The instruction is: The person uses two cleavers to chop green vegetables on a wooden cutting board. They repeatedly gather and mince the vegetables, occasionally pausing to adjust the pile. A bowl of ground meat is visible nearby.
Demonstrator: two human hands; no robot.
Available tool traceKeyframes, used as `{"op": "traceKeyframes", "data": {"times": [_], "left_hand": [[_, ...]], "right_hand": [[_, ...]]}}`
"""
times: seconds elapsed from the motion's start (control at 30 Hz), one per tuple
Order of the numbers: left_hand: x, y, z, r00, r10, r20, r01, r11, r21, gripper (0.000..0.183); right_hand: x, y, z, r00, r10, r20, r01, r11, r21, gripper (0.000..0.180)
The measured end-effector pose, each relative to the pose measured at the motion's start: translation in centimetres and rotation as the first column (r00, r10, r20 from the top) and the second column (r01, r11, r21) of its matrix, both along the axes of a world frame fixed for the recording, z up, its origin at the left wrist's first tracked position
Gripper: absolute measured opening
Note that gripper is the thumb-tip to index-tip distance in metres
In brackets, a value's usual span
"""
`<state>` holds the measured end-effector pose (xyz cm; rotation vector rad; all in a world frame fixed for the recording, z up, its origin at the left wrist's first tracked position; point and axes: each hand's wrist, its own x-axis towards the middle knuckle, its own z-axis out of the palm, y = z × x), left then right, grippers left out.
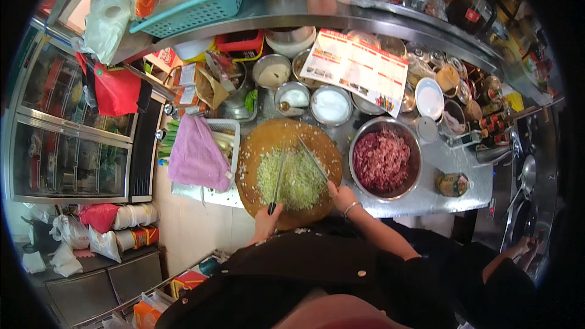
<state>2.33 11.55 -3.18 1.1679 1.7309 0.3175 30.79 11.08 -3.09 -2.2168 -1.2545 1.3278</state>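
My left hand (268, 220) grips the dark handle of a kitchen knife (279, 176), whose blade points away from me over the chopped pale-green vegetable (299, 183). In my right hand (341, 198) is a second kitchen knife (313, 161), its blade slanting up and to the left across the same heap. The heap lies on a round wooden chopping board (256, 135), with bits scattered toward its rim. Close to the right of the board stands a steel bowl (415, 164) of raw minced meat (383, 157). A bracelet circles my right wrist.
Left of the board, a purple cloth (196, 153) drapes over a white basket (236, 146) beside green stalks. Bowls of white powder (331, 105) line the back under a printed sheet (356, 68). A bottle (452, 184) lies at right. Another person's hands (525, 247) show far right.
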Motion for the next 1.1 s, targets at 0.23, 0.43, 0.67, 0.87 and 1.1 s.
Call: {"op": "traceKeyframes", "data": {"times": [0.23,0.43,0.67,0.87,1.1], "left_hand": [[0.4,-0.4,-0.7,0.967,0.169,0.192,-0.151,0.983,-0.102,0.058],[1.1,-0.5,-0.6,0.973,0.166,0.161,-0.162,0.986,-0.040,0.056],[0.9,-0.6,-0.7,0.990,-0.062,-0.125,0.088,0.974,0.211,0.068],[2.1,0.4,0.7,0.997,0.046,-0.057,-0.043,0.998,0.043,0.068],[2.4,0.4,1.2,0.997,0.022,-0.071,-0.017,0.997,0.069,0.067]], "right_hand": [[0.1,0.4,0.0,0.999,0.039,0.006,-0.039,0.999,-0.008,0.079],[0.2,0.4,-1.0,0.999,0.040,0.027,-0.040,0.999,0.007,0.081],[0.5,0.5,-1.5,0.998,0.061,0.011,-0.061,0.997,0.044,0.082],[1.6,0.6,-4.0,0.993,-0.051,-0.109,0.043,0.996,-0.083,0.080],[1.1,0.7,-2.9,0.998,-0.023,-0.062,0.017,0.996,-0.090,0.080]]}}
